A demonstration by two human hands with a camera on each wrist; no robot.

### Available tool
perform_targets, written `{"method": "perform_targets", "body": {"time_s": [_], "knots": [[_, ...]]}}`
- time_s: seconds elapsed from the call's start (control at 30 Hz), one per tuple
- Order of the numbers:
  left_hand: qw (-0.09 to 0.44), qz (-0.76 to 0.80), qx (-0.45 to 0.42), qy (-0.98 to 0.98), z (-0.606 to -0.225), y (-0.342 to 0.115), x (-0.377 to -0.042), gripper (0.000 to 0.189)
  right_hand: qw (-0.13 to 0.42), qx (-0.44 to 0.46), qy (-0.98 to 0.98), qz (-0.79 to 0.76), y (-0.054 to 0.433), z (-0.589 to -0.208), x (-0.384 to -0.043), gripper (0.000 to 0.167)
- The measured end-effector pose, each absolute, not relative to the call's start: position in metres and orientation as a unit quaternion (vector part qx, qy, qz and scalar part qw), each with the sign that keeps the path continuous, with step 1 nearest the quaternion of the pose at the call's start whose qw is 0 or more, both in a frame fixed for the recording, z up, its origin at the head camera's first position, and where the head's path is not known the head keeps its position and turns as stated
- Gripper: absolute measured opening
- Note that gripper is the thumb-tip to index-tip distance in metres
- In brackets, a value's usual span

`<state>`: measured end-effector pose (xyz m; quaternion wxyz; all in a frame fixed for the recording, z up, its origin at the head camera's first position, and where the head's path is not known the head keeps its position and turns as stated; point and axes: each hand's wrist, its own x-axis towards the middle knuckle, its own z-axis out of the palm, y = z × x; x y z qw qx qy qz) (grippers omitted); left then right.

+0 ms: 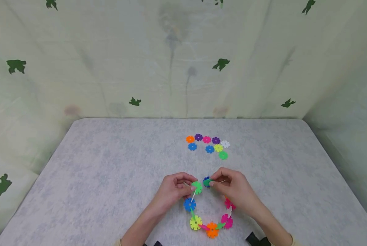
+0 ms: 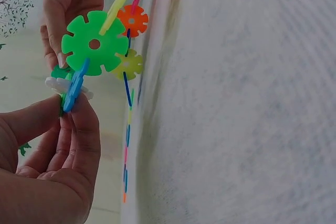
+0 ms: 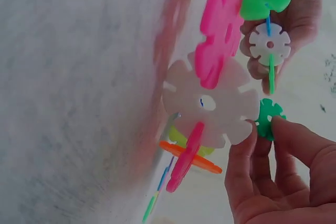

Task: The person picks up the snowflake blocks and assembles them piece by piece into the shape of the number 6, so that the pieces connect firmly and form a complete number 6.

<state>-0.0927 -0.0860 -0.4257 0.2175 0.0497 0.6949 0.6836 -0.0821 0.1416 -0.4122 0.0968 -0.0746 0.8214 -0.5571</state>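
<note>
Left fingers pinch the light green disc [image 1: 197, 188]; right fingers pinch the dark green disc [image 1: 207, 182], just apart. Chain [image 1: 212, 233] loops wristward between them. I'd square the slots, push straight, keep fingertips off the notches.

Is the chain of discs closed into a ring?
No, the chain shows a gap between the left hand and the right hand.

- Disc chain [image 1: 212, 233]: segments were bright green, darker green, blue, yellow, orange, pink and white.
- Loose discs [image 1: 206, 139]: two were purple, two blue; the others were orange, pink, white, yellow and green.
- Worktop [image 1: 125, 153]: surface was mottled pale grey.
- Curtain [image 1: 109, 44]: ground was pale green, patterned with dark green silhouettes [image 1: 16, 65].
</note>
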Motion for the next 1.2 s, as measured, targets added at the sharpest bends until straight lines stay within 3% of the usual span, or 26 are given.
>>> {"method": "perform_targets", "body": {"time_s": [0.5, 1.2], "knots": [[0.209, 0.683, 0.065, 0.697, -0.426, -0.085, -0.092, 0.019, 0.052, -0.171, 0.841, -0.510, 0.133, -0.414, -0.076, 0.019], [0.208, 0.693, 0.047, 0.689, -0.428, -0.084, -0.091, 0.015, 0.001, -0.194, 0.870, -0.454, 0.128, -0.412, -0.069, 0.022]]}}
